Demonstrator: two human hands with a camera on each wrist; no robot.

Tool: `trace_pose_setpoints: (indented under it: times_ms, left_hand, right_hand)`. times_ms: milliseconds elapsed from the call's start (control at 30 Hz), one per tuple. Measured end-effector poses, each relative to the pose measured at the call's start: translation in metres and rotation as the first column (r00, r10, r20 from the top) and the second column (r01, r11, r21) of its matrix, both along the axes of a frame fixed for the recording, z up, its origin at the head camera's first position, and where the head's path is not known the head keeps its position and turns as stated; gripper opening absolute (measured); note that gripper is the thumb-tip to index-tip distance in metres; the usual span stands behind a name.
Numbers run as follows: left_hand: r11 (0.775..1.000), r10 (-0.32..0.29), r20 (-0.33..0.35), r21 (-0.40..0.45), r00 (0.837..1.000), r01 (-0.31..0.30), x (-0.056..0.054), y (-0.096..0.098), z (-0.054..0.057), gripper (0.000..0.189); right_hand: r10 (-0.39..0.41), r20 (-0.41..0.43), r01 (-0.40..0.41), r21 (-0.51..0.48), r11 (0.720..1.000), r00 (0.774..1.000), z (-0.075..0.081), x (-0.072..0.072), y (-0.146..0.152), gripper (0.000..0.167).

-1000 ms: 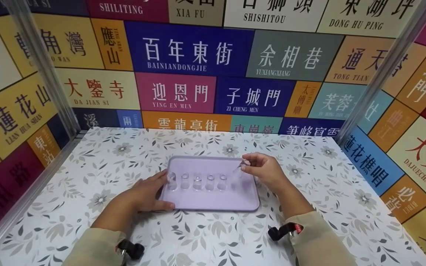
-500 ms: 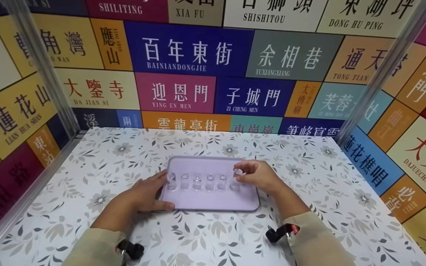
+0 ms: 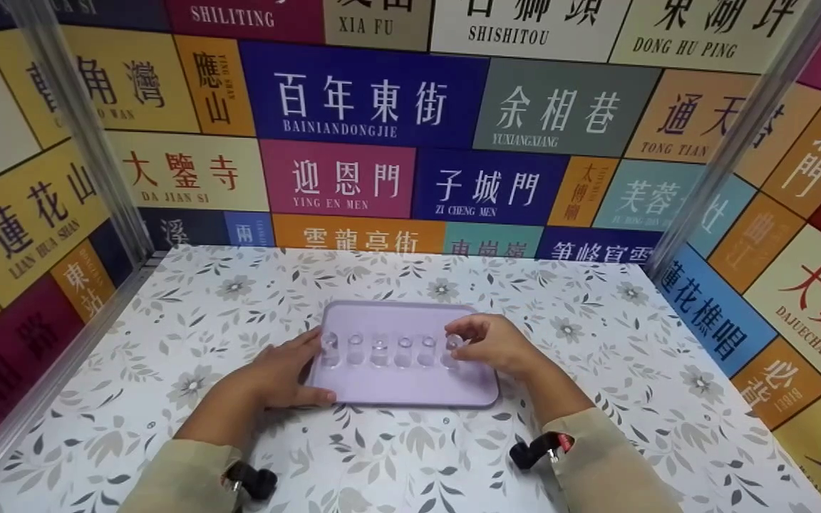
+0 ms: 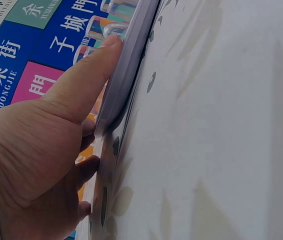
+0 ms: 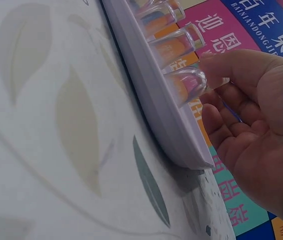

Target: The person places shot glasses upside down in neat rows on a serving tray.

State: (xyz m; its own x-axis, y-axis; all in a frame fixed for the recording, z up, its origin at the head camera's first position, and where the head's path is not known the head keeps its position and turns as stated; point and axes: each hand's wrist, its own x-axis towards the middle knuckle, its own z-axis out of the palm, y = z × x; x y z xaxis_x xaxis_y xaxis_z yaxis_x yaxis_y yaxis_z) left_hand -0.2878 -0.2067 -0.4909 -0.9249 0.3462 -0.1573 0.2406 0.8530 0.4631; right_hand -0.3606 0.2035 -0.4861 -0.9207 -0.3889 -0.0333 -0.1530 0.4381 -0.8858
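A row of small clear cylinders (image 3: 380, 352) stands upright on a lilac tray (image 3: 403, 390). At the row's right end, my right hand (image 3: 496, 343) pinches the top of a clear cylinder with a rounded top (image 5: 184, 84) between thumb and fingers. This cylinder appears to stand on the tray; its far side is hidden by the fingers. My left hand (image 3: 279, 370) rests against the tray's left side, thumb along the front rim and the other fingers at the left edge. In the left wrist view, the thumb (image 4: 94, 67) lies fairly straight along the rim.
The tray lies on a white tabletop (image 3: 410, 456) printed with grey leaves and flowers. Panels with coloured place-name signs (image 3: 364, 92) surround the table on the back and sides. Clear corner posts (image 3: 731, 142) rise at the two back corners.
My right hand has moved left and down, bringing the clear cylinder into line at the row's right end, where it now looks upright. My left hand and the tray have stayed put.
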Motion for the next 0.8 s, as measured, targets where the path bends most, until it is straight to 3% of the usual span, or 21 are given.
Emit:
trace_pose_setpoints:
  times_ms: [500, 800]
  left_hand:
    - [1.000, 0.003, 0.004, 0.005, 1.000, -0.003, -0.004, 0.001, -0.004, 0.119]
    - [1.000, 0.017, 0.012, 0.001, 1.000, -0.017, -0.004, -0.002, -0.006, 0.119]
  right_hand:
    - [-0.094, -0.021, 0.093, -0.032, 0.995, 0.995, 0.008, 0.000, 0.025, 0.053]
    - [-0.139, -0.019, 0.137, -0.064, 0.988, 0.990, 0.004, 0.003, 0.046, 0.048]
